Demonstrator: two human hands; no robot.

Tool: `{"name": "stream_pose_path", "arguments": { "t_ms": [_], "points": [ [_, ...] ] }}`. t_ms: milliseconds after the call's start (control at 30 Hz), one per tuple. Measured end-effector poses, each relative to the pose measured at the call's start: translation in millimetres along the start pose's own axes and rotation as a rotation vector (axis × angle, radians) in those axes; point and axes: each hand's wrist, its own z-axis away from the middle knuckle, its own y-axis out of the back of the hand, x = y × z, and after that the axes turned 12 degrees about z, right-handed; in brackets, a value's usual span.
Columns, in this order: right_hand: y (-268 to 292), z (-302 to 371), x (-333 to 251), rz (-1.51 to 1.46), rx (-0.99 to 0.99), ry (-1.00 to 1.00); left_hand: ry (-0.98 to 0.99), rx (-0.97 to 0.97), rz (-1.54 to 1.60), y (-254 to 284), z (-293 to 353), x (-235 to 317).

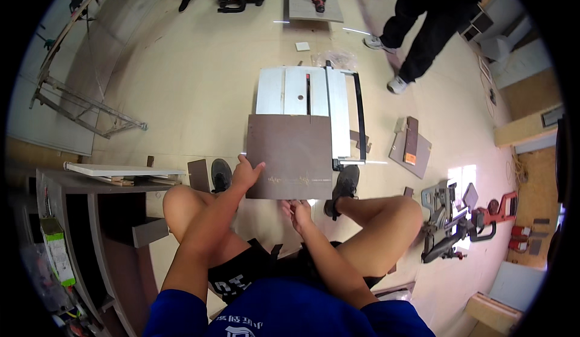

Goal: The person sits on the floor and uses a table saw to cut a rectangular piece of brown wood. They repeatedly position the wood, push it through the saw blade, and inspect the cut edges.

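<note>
Left hand (246, 173) grips the brown panel (290, 156) at its near left corner, thumb on top, while the right hand (298, 209) cups the near edge from below with curled fingers, likely to keep the sheet flat and square on the small white table saw (302, 89), whose blade slot lies at twelve o'clock. Open floor lies at ten o'clock, but a standing person's legs (417, 35) at one o'clock, board offcuts (411, 144) at three and a miter saw (450, 219) at four crowd that side.
</note>
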Motion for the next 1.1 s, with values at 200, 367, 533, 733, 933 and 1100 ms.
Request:
{"name": "stream_pose_path", "arguments": {
  "t_ms": [200, 367, 533, 733, 933, 1100],
  "points": [
    [-11.1, 14.9, 9.6, -0.086, 0.200, 0.031, -0.039, 0.062, 0.101, -1.6, 13.7, -8.4],
    [-11.2, 20.5, 4.4, -0.133, 0.220, 0.042, -0.177, -0.222, 0.075, 18.4, 60.7, -5.9],
    [-10.8, 16.8, 9.0, -0.155, 0.200, 0.066, -0.337, -0.271, -0.093, 18.5, 84.5, -24.3],
    [-19.8, 22.5, 9.0, -0.201, 0.184, 0.073, -0.435, -0.154, -0.081, 8.8, 74.5, -54.5],
    [-17.4, 18.1, 9.2, -0.184, 0.171, 0.042, -0.441, -0.178, -0.082, 11.9, 71.5, -45.5],
    [-20.3, 18.4, 10.5, -0.184, 0.161, 0.039, -0.418, -0.190, -0.092, 14.5, 73.5, -40.0]
  ]
}}
